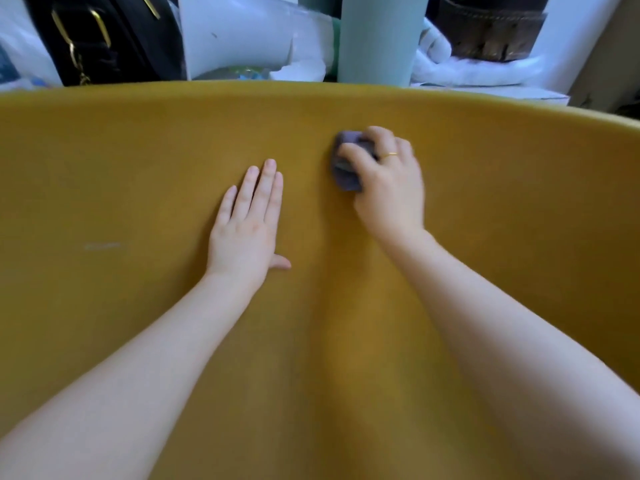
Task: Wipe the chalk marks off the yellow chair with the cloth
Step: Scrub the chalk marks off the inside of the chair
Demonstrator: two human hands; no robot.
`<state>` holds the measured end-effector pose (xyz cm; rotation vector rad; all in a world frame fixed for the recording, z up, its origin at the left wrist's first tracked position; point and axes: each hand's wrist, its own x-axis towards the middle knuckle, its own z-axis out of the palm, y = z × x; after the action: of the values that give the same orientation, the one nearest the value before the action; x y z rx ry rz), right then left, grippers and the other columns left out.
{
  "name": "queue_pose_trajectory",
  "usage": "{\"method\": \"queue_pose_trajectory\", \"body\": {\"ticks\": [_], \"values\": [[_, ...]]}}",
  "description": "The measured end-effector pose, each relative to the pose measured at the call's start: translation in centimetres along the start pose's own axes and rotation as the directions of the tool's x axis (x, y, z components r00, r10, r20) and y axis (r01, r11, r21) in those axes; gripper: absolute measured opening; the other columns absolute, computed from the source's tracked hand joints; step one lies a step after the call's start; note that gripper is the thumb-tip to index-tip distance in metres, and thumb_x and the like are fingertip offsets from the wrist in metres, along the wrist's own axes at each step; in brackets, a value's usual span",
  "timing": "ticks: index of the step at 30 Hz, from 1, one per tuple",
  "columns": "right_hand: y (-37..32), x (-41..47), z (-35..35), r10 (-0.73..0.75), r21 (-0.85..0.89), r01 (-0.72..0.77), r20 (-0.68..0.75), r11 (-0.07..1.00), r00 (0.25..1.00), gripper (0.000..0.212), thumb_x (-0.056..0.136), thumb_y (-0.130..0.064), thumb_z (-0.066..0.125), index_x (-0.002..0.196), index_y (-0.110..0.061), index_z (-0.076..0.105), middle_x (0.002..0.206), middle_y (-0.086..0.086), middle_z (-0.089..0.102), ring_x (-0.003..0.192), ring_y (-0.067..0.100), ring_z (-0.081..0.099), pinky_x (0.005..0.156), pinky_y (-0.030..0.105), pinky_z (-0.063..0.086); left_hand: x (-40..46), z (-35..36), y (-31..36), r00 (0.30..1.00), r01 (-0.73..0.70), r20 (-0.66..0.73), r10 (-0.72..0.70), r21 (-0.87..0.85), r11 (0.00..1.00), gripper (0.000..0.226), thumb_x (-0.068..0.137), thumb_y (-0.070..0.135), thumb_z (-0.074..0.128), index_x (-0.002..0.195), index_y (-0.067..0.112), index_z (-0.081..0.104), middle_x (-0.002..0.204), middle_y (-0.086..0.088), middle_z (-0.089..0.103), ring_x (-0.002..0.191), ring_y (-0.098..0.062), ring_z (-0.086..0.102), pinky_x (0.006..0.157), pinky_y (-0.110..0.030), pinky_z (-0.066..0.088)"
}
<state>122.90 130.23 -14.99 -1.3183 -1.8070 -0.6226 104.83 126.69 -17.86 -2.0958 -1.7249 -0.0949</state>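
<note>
The yellow chair (138, 168) fills most of the head view, its mustard surface curving up to a rim at the top. My right hand (388, 185) presses a bunched purple-grey cloth (344, 171) against the chair, right of centre; a gold ring shows on one finger. Flat on the chair to the left of the cloth lies my left hand (249, 223), fingers together and holding nothing. A faint pale chalk mark (103, 245) shows on the chair at the left.
Beyond the chair's rim stand a black bag with gold hardware (100, 39), a pale green cylinder (379, 38), white plastic sheeting (242, 32) and a brown item on white padding (491, 32).
</note>
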Motion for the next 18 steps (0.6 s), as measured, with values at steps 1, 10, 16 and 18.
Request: {"method": "queue_pose_trajectory", "body": {"ticks": [1,10,16,18], "values": [[1.9,-0.6,-1.1,0.066,-0.032,-0.067,-0.019,0.997,0.998,0.037,0.066,-0.004,0.046,0.094,-0.014,0.067,0.112,0.017,0.061,0.083,0.037,0.055,0.063,0.037,0.048,0.0,-0.1,0.2,1.000,0.003,0.020,-0.003,0.005,1.000,0.128,0.070,0.062,0.064,0.144,0.004,-0.023,0.154,-0.009,-0.025,0.145,-0.025,-0.013,0.117,-0.037,0.002],[4.7,-3.5,-3.0,0.440,-0.021,-0.452,-0.196,0.892,0.877,0.043,0.069,0.008,0.047,0.104,-0.009,0.064,0.119,0.023,0.052,0.089,0.041,0.049,0.067,0.029,0.031,-0.7,0.6,0.7,0.999,0.030,0.017,-0.028,-0.123,0.992,0.122,0.071,0.056,0.067,0.148,0.008,-0.015,0.155,-0.009,-0.022,0.144,-0.028,-0.013,0.117,-0.037,-0.001],[-2.6,-2.9,1.6,0.455,0.130,-0.445,-0.063,0.886,0.888,0.052,0.068,0.009,0.053,0.113,-0.016,0.064,0.123,0.022,0.051,0.086,0.038,0.051,0.059,0.026,0.030,-0.5,1.4,0.7,0.999,0.027,-0.021,-0.030,-0.127,0.992,0.128,0.066,0.058,0.069,0.147,0.006,-0.015,0.155,-0.010,-0.019,0.144,-0.030,-0.012,0.116,-0.037,-0.002],[-4.6,-3.3,2.4,0.367,0.174,-0.366,0.026,0.914,0.930,0.051,0.069,0.008,0.055,0.113,-0.016,0.064,0.123,0.021,0.052,0.085,0.038,0.052,0.057,0.029,0.039,-0.5,1.6,0.7,0.999,0.027,-0.033,-0.032,-0.137,0.990,0.131,0.061,0.055,0.074,0.148,0.004,-0.009,0.157,-0.011,-0.013,0.145,-0.031,-0.008,0.116,-0.038,-0.001]]}}
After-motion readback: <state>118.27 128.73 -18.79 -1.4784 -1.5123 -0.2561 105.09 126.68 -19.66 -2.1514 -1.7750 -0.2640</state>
